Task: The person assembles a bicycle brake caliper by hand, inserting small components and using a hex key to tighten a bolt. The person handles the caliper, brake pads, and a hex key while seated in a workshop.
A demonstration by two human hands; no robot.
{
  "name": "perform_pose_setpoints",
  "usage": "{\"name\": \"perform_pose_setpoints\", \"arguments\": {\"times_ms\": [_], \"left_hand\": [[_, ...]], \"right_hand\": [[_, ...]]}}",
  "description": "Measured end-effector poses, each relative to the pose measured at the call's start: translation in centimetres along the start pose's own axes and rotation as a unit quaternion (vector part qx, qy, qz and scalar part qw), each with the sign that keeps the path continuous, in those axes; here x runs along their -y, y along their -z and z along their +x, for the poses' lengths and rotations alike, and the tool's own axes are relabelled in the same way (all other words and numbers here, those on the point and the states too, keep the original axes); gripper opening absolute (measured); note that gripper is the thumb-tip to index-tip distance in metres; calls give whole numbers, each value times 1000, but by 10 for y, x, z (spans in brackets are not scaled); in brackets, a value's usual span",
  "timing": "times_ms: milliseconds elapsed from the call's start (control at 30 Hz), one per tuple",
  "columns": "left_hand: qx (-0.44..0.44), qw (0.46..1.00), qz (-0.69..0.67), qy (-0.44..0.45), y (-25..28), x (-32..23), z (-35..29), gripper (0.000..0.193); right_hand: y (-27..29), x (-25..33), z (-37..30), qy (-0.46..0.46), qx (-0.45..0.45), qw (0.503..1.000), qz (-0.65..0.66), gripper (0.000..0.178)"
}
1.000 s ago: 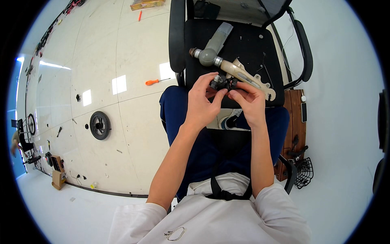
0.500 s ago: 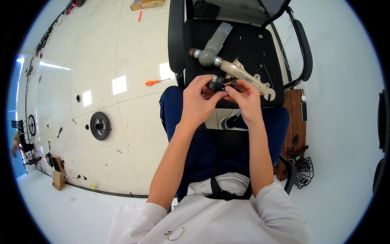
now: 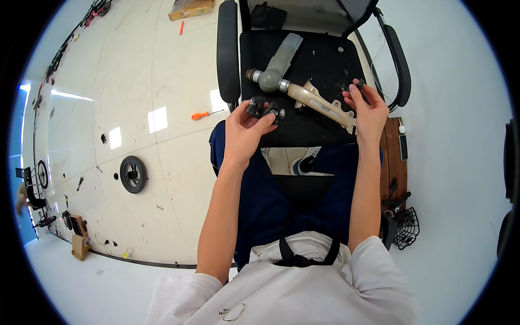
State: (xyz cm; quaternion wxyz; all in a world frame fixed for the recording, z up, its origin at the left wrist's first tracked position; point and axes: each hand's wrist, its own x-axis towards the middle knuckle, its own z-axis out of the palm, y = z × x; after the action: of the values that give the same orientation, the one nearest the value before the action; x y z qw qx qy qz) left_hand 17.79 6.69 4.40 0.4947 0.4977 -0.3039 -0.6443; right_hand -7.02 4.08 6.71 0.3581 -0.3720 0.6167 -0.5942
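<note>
Two hands are seen: the left hand (image 3: 245, 131) with one small black part (image 3: 264, 108), the right hand (image 3: 369, 111) with one tiny black piece (image 3: 359, 84). One chair (image 3: 303, 70) is counted, bearing one beige pipe assembly (image 3: 303, 92). On the floor, one orange screwdriver (image 3: 201, 115) and one black wheel (image 3: 133, 174) are counted.

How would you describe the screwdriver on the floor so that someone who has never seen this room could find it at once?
Start at the black office chair in front of the seated person. Look at the glossy pale floor on its left side, near the chair's left armrest. The screwdriver lies there alone, with an orange handle and thin metal shaft; the black wheel nearer the person is round and dark.
</note>
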Motion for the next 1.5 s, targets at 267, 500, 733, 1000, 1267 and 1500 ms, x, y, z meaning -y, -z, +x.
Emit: {"name": "perform_pose_setpoints", "arguments": {"times_ms": [267, 500, 733, 1000, 1267, 1500], "left_hand": [[54, 995, 81, -28, -2, 10, 0, 34], [86, 980, 172, -45, -6, 6, -5, 30], [106, 986, 125, -36, -6, 7, -5, 32], [120, 993, 3, 24, -7, 0, -10, 36], [144, 987, -44, 54, -5, 4, -11, 35], [79, 994, 1, 80, -8, 5, -11, 22]], "right_hand": [[-32, -25, -67, -42, 174, 982, 68, 30], [-51, -17, -76, 102, 183, 975, -73, 29], [-52, -20, -77, 150, 178, 966, -115, 27], [-50, -17, -72, 160, 218, 954, -126, 27], [-43, -33, -61, 120, 268, 955, -49, 25], [-66, -43, -88, 172, 155, 970, -78, 20]]}}
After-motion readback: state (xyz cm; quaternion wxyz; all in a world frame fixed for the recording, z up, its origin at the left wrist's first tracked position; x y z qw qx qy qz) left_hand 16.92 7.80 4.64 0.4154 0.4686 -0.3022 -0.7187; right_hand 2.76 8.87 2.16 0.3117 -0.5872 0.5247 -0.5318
